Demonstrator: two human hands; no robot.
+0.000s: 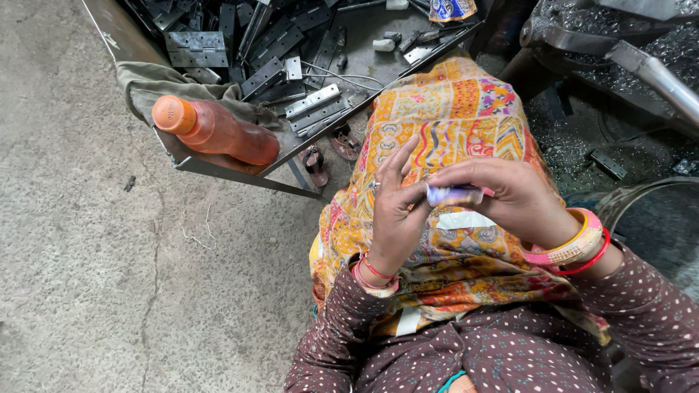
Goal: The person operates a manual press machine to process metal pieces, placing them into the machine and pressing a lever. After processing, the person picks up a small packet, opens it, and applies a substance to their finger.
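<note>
- Small purple packet over lap, pinched between right hand fingers and left hand fingertips.
- Beyond knees: orange bottle lying on cloth, metal hinges heaped on tabletop.
- Concrete floor left.

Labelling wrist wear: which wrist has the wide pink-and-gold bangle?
The right hand wrist: wide pink-and-gold bangle plus a thin red one. The left hand wrist has only thin red bangles.

Small purple packet mostly under fingers

Brown white-dotted sleeves, pink and red bangles, patterned orange wrap over lap
</note>
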